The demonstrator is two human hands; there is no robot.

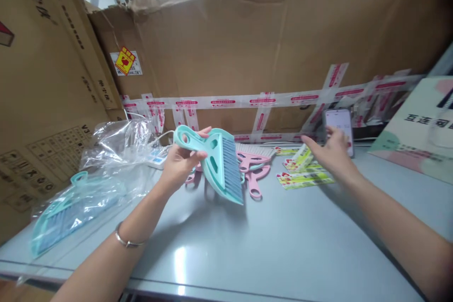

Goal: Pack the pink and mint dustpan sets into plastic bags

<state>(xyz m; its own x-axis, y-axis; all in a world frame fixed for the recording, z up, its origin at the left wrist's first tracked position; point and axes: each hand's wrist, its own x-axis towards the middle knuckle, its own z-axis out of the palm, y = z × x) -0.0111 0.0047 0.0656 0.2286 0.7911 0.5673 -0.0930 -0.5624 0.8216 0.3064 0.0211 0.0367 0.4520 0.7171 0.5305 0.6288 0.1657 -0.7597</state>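
Note:
My left hand (180, 163) grips the handle of a teal mini brush-and-dustpan set (221, 163), held tilted above the grey table (247, 240) with the bristles facing right. My right hand (327, 151) reaches to the far right, fingers stretched over a stack of green-and-white paper label cards (304, 172), just in front of a phone (339, 127) propped against the cardboard. Whether the fingers touch the cards is unclear. Pink brush-and-dustpan sets (253, 170) lie on the table behind the teal one.
A second teal set in a clear plastic bag (71, 212) lies at the left. Crumpled plastic bags (120, 144) and a white power strip (157, 158) sit behind it. Taped cardboard walls (247, 56) enclose the back and left. A printed box (421, 127) stands at right.

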